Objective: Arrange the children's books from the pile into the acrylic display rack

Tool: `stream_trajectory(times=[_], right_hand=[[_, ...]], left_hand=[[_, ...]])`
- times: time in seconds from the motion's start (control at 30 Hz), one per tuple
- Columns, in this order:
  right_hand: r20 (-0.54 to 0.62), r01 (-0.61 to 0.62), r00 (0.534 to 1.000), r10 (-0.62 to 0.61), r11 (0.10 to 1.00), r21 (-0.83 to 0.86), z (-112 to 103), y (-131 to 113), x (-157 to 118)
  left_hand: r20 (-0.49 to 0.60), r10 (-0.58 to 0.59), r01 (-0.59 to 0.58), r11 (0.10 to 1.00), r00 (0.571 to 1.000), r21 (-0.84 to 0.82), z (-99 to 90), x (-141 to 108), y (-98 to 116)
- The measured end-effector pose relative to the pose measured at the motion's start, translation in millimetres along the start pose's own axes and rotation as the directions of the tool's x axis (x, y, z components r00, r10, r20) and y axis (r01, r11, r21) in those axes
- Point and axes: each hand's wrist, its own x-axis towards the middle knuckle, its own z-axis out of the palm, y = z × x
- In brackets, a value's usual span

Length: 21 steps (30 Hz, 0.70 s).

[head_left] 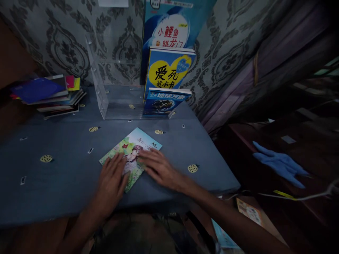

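A thin picture book (136,141) with a pale blue and green illustrated cover lies at an angle on the table, near its front edge. Flat on the lower left of the cover rests my left hand (112,178), its fingers stretched out. From the right, my right hand (159,167) lies over the cover's right side with fingers extended and slightly blurred. Neither hand grips the book. Parts of the cover are hidden under the fingers.
Behind the book stands a clear acrylic rack (102,102) holding several upright books (169,70) on its right side. A stack of books (60,95) sits at the back left. Off the table's right edge, a blue glove (278,162) lies on a dark surface.
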Motion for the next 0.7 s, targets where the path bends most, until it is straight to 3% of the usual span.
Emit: stream_trajectory(times=[0.1, 0.17, 0.37, 0.6, 0.7], right_hand=[[-0.229, -0.230, 0.946, 0.231, 0.973, 0.030, -6, 23, -9], [-0.280, -0.316, 0.902, 0.329, 0.944, 0.092, -8, 31, -11], [-0.358, -0.303, 0.858, 0.369, 0.925, 0.228, -11, 31, -11], [-0.406, -0.341, 0.787, 0.464, 0.877, 0.339, -7, 37, -16], [-0.387, -0.370, 0.771, 0.506, 0.850, 0.374, -5, 38, -17]], left_hand=[[0.049, 0.028, -0.031, 0.996, 0.998, 0.082, 11.8, 8, 26], [0.080, -0.006, -0.008, 0.985, 0.997, 0.174, 16.5, 15, 39], [0.231, -0.028, -0.051, 0.943, 0.972, 0.328, 3.7, 36, 54], [0.342, -0.135, 0.011, 0.940, 0.930, 0.342, -24.1, 52, 62], [0.363, -0.132, 0.044, 0.970, 0.922, 0.241, -30.9, 54, 53]])
